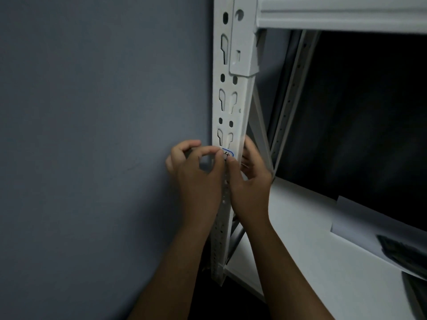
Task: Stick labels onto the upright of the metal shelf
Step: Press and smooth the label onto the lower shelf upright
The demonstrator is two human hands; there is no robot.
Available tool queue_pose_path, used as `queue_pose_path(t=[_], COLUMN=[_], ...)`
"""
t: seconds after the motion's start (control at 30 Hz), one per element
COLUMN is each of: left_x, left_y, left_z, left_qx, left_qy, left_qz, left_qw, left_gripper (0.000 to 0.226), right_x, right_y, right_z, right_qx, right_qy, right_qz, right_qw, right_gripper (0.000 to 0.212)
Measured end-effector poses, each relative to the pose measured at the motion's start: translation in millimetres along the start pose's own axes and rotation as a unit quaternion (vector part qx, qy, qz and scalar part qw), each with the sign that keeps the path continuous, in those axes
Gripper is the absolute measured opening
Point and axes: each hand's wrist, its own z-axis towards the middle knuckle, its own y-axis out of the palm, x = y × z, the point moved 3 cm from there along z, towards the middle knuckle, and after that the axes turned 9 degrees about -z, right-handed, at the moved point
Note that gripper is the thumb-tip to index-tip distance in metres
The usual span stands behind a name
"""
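A white metal shelf upright point(231, 100), punched with keyhole slots, stands against a grey wall point(92, 112). A small white label point(228, 154) with a blue border and dark handwriting sits on the upright's front face, just below a pair of slots. The left hand point(196, 167) pinches the label's left edge between thumb and forefinger. The right hand point(250, 174) curls its fingers around the upright's right side, thumb touching the label's lower edge. A white shelf board point(300, 239) lies lower right.
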Motion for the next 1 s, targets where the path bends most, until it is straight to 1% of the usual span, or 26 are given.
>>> queue_pose_path(t=[0.2, 0.27, 0.37, 0.43, 0.6, 0.77, 0.83, 0.93, 1.0], left_x=[4.7, 6.5, 3.9, 1.7, 0.7, 7.4, 14.1, 20.3, 18.5], left_y=[5.1, 6.8, 9.9, 11.5, 11.7, 9.7, 8.8, 3.3, -1.1], left_z=[0.8, 2.9, 5.8, 6.7, 8.6, 8.5, 8.5, 9.8, 10.2], left_qx=[0.024, 0.018, 0.017, 0.013, -0.013, -0.035, -0.044, -0.031, -0.025], left_qy=[0.033, 0.041, 0.025, 0.004, -0.038, -0.091, -0.091, -0.058, -0.069], left_qz=[0.041, 0.064, 0.080, 0.080, 0.074, 0.027, 0.000, 0.010, 0.007], left_qw=[0.998, 0.997, 0.996, 0.997, 0.996, 0.995, 0.995, 0.998, 0.997], left_gripper=[0.019, 0.018, 0.010, 0.004, 0.008, 0.008, 0.012, 0.009, 0.009], right_x=[2.8, 1.2, -1.6, -1.4, -0.4, 2.9, 3.4, 3.2, 2.4], right_y=[-11.9, -13.5, -14.1, -15.1, -16.0, -15.9, -15.2, -14.7, -14.3], right_z=[4.5, 4.9, 4.3, 4.6, 4.0, 3.3, 3.6, 3.6, 3.2], right_qx=[-0.075, -0.096, -0.116, -0.120, -0.126, -0.116, -0.110, -0.103, -0.100], right_qy=[0.007, 0.004, 0.006, 0.010, 0.019, 0.028, 0.033, 0.036, 0.037], right_qz=[0.046, 0.043, 0.045, 0.048, 0.057, 0.057, 0.055, 0.050, 0.047], right_qw=[0.996, 0.994, 0.992, 0.992, 0.990, 0.991, 0.992, 0.993, 0.993], right_gripper=[0.053, 0.052, 0.051, 0.051, 0.050, 0.049, 0.049, 0.050, 0.050])
